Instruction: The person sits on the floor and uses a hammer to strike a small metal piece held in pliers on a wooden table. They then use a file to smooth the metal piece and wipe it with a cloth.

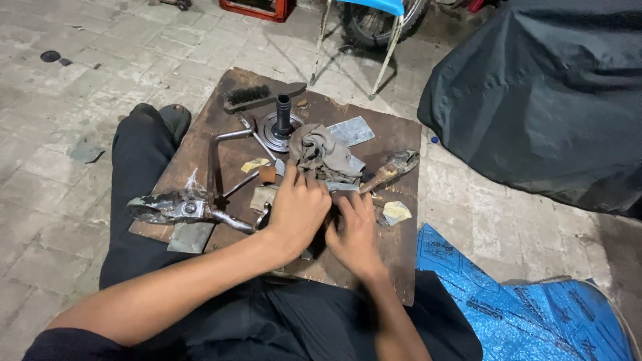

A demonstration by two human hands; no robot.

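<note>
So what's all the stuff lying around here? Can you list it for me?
board: one, brown, on the person's lap, bearing the small parts
brush: one, black, far edge of board
round metal part: one, grey disc with black shaft, behind the rag
rag: one, grey-brown, crumpled mid-board
metal plate: one, grey, right of the round part
lever part: one, grimy metal, left edge of board
tool handle: one, worn, right of the rag
blue sheet: one, on the floor at right
black cover: one, over something bulky, upper right
chair: one, blue seat, white legs, top
left hand: over small parts mid-board
right hand: beside the left, touching it
</note>
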